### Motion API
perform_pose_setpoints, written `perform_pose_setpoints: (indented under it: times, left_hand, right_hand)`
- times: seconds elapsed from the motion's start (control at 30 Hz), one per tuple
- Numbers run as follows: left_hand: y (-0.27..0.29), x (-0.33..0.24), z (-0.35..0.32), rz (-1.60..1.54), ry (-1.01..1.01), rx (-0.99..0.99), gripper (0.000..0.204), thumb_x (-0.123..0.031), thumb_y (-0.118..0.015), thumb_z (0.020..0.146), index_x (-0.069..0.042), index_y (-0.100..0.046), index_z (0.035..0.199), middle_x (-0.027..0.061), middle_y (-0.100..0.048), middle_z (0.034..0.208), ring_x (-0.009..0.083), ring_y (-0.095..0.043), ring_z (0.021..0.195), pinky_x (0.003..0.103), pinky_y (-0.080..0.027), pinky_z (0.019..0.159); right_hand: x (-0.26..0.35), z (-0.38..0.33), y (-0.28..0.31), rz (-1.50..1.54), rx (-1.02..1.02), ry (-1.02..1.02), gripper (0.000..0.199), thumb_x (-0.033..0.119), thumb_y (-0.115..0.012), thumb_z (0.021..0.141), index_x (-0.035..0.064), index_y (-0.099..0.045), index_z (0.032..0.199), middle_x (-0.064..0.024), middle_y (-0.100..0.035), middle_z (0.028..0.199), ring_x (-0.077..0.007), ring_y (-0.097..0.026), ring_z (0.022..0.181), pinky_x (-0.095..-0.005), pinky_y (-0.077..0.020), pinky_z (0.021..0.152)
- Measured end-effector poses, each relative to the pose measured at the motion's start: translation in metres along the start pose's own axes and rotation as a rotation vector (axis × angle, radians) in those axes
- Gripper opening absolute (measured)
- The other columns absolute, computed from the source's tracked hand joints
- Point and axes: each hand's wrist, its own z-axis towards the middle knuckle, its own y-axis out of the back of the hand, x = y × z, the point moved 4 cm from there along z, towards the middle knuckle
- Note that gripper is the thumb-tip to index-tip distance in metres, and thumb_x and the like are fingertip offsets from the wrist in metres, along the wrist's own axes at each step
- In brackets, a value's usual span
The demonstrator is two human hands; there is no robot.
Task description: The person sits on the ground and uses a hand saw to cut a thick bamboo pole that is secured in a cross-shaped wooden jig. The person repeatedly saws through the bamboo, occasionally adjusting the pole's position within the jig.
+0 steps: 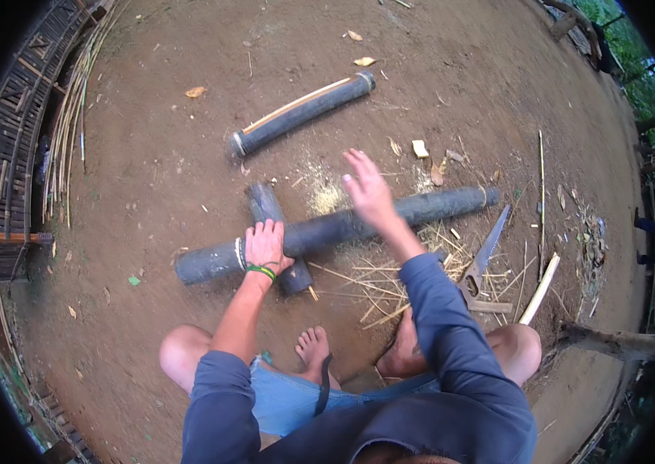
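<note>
A long, dark bamboo pole (327,233) lies across a shorter dark bamboo piece (265,203) on the dirt. My left hand (265,244) is closed over the long pole near its left end, just beside a pale ring and above the crossing. Raised over the same pole's middle is my right hand (370,191), its fingers stretched out and nothing in them. Pale sawdust (327,197) lies on the ground just beyond the pole. To the right, a handsaw (487,254) rests on thin split sticks (374,286), its blade pointing away from me.
Farther off lies another dark bamboo section (304,114) with a pale strip along its top. A pale split length (539,289) lies right of the saw. My bare foot (313,347) is close to the short piece. A slatted bamboo structure (18,124) stands at left.
</note>
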Motion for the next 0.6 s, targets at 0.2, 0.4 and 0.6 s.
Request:
perform_pose_setpoints:
  times: [0.2, 0.4, 0.6]
  left_hand:
    - [-0.001, -0.001, 0.015, -0.097, -0.045, 0.07, 0.091, -0.048, -0.097, 0.053, -0.011, -0.061, 0.129, 0.0102, -0.064, 0.121, 0.0307, -0.062, 0.117, 0.046, -0.045, 0.104]
    - [0.025, 0.005, 0.023, -0.056, -0.085, 0.034, 0.092, -0.035, -0.097, 0.053, -0.013, -0.058, 0.134, 0.0119, -0.06, 0.129, 0.0314, -0.058, 0.123, 0.045, -0.043, 0.109]
    - [0.055, 0.017, -0.013, 0.071, -0.04, -0.54, 0.099, -0.022, -0.096, 0.053, -0.015, -0.054, 0.142, 0.013, -0.055, 0.133, 0.0347, -0.054, 0.124, 0.05, -0.037, 0.112]
  right_hand:
    - [-0.111, -0.065, 0.073, -0.63, 0.705, -0.05, 0.092, 0.037, -0.089, 0.071, 0.017, -0.048, 0.152, -0.0163, -0.056, 0.148, -0.0333, -0.046, 0.146, -0.0541, -0.0375, 0.119]
    - [-0.099, -0.062, 0.08, -0.775, 0.545, 0.111, 0.095, 0.025, -0.093, 0.062, 0.0184, -0.05, 0.147, -0.0137, -0.058, 0.128, -0.0354, -0.055, 0.127, -0.053, -0.0427, 0.109]
    - [-0.051, -0.098, 0.091, -0.831, -0.104, 0.318, 0.098, 0.023, -0.09, 0.066, 0.0215, -0.046, 0.154, -0.0157, -0.048, 0.129, -0.0372, -0.047, 0.127, -0.0554, -0.0329, 0.115]
